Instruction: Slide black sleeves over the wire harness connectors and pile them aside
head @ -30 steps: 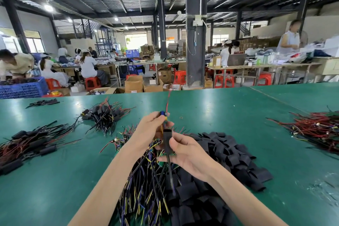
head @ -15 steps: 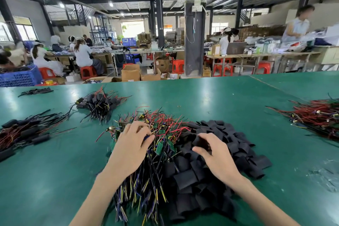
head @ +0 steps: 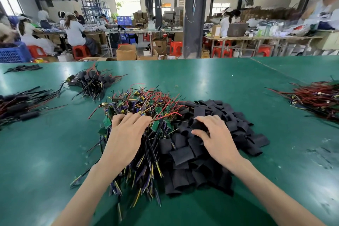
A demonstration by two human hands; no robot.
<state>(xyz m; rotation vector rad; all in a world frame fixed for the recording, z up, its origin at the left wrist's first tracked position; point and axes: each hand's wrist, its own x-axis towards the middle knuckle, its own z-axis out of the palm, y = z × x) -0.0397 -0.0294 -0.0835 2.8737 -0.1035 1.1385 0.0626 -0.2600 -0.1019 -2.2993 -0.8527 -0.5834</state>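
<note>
Green table (head: pixel 211 82); black sleeves (head: pixel 183 154); red, yellow, blue-black wires (head: pixel 145 101) with green boards; red stools (head: pixel 80 51); blue crate (head: pixel 12 54).

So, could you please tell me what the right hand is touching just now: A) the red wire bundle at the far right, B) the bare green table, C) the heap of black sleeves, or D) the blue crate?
C: the right hand sits on the heap of black sleeves, thumb and forefinger pinching one black sleeve, while the left hand lies on the wire harnesses.
</note>
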